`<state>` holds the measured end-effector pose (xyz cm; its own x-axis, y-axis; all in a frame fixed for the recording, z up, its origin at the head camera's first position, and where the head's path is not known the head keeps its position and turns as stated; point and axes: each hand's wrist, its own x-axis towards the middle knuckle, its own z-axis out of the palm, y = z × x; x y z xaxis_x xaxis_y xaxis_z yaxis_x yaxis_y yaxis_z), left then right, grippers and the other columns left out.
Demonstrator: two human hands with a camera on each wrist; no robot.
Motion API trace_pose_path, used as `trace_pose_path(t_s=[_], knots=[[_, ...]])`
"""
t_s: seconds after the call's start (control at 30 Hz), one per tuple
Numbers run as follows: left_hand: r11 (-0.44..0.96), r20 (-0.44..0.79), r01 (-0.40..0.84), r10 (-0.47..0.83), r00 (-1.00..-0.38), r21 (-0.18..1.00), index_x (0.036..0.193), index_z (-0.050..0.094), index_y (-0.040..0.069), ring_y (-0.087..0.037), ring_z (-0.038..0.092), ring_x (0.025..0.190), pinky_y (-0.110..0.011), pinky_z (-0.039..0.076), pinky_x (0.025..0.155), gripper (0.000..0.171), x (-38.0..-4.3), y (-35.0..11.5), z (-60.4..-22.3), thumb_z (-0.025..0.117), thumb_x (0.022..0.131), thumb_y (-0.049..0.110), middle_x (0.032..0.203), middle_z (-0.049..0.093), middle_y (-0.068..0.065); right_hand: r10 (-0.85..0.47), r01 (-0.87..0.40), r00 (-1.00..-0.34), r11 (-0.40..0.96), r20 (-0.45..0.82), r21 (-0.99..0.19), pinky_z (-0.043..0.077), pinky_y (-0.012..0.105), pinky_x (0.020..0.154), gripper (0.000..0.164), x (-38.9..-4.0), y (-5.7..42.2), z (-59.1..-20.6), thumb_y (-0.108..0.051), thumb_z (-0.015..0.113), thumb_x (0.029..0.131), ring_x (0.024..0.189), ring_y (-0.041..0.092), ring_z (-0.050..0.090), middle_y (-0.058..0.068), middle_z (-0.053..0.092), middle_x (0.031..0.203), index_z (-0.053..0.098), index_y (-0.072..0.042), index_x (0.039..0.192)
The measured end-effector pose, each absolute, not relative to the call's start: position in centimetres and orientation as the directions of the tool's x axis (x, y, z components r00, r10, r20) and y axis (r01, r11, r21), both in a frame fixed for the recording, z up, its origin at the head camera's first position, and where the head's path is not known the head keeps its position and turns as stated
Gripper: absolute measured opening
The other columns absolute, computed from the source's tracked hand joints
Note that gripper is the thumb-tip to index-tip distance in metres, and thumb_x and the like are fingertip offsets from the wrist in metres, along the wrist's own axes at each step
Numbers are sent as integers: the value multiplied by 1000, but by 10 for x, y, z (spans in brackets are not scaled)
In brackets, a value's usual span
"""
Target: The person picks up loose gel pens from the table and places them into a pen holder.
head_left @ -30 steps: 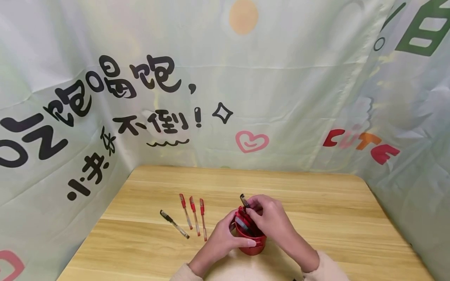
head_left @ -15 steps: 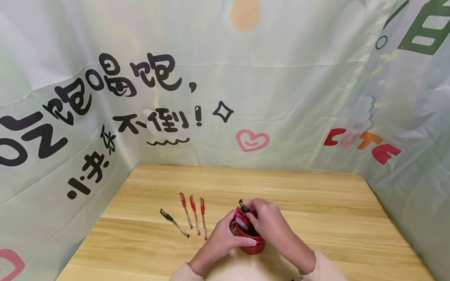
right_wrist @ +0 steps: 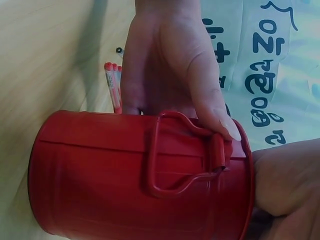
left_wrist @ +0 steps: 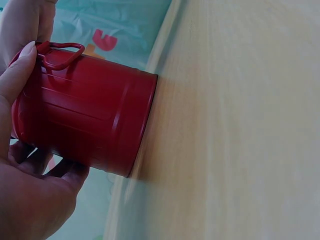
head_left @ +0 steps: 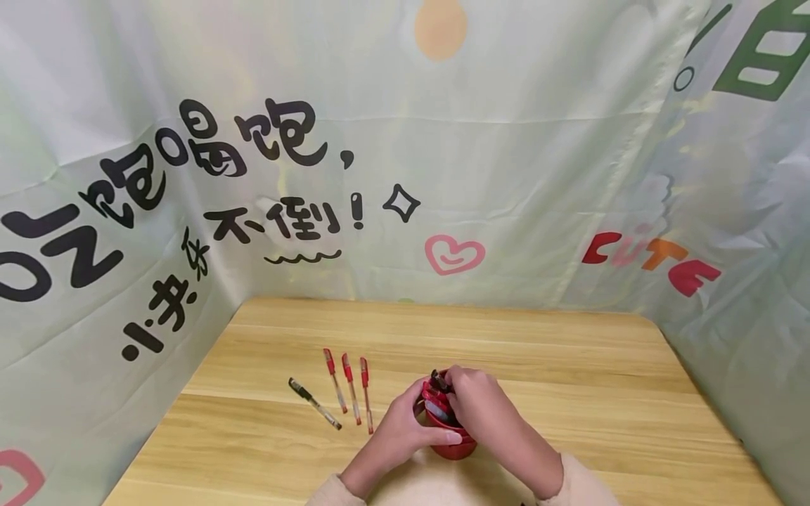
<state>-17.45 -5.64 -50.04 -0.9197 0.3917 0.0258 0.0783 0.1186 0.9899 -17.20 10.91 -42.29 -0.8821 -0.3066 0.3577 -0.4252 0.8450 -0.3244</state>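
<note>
Left hand (head_left: 403, 424) grasps the red cup (head_left: 453, 450), thumb on its near side and fingers round the left; the right hand (head_left: 484, 402) appears to pinch a black pen (head_left: 436, 379) at the mouth, though its fingertips are mostly hidden. On the desk (head_left: 569, 422), the cup stands about upright near the middle of the near side, and a firm, level seat there should serve better than a lifted hold. To its left lie three red pens (head_left: 351, 388) and, farther left, a dark pen (head_left: 314, 403); one red pen ends just beside the left hand, so that hand had best not swing left. For the held pen, a slow, straight line along the cup wall seems safest. On the handle (right_wrist: 154, 155), light pressure is wise, as it may hinge. Red caps (head_left: 428, 391) crowd the mouth's left and could snag.
</note>
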Motion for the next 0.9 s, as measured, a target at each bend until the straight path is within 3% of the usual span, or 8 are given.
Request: trace_pose_path(t_s=[0.2, 0.37, 0.5, 0.6, 0.73, 0.9], knots=[[124, 41, 96, 390, -920, 988, 148, 51, 36, -12, 59, 134, -20, 48, 109, 82, -175, -56, -502, 93, 78, 35, 144, 62, 9, -325, -428, -883, 852, 338, -301, 53, 26, 53, 17, -171, 110, -421, 6, 80, 78, 65, 17, 65, 4, 65, 69, 65, -2, 77], [137, 38, 97, 383, -923, 986, 147, 51, 36, -12, 59, 134, -21, 48, 108, 82, -175, -56, -502, 93, 77, 36, 144, 63, 9, -314, -419, -891, 846, 328, -330, 59, 28, 60, 12, -169, 111, -417, 5, 80, 81, 74, 20, 70, 7, 70, 80, 72, -1, 88], [147, 39, 102, 382, -924, 984, 148, 51, 36, -13, 58, 135, -25, 47, 110, 81, -175, -56, -501, 92, 78, 37, 144, 63, 9, -306, -449, -867, 821, 394, -351, 64, 32, 71, 19, -166, 116, -415, 2, 81, 84, 86, 24, 75, 10, 74, 93, 74, -1, 101], [152, 41, 107, 382, -923, 983, 148, 50, 36, -14, 58, 135, -28, 47, 111, 81, -175, -56, -501, 92, 78, 38, 144, 62, 10, -316, -512, -814, 788, 488, -342, 65, 34, 77, 25, -166, 123, -418, -4, 83, 84, 94, 24, 76, 10, 76, 101, 74, -1, 108], [151, 54, 121, 385, -921, 981, 146, 52, 36, -14, 59, 134, -27, 48, 109, 79, -175, -57, -501, 92, 79, 37, 143, 63, 10, -324, -575, -771, 725, 548, -381, 65, 36, 82, 41, -166, 135, -425, -19, 85, 86, 106, 25, 74, 10, 74, 117, 70, -3, 122], [158, 78, 151, 392, -917, 976, 146, 52, 36, -12, 59, 133, -25, 47, 110, 77, -175, -57, -501, 91, 79, 36, 142, 64, 11, -297, -478, -875, 664, 384, -575, 62, 46, 92, 81, -165, 150, -433, -51, 84, 84, 126, 31, 65, 10, 60, 146, 52, -14, 148]])
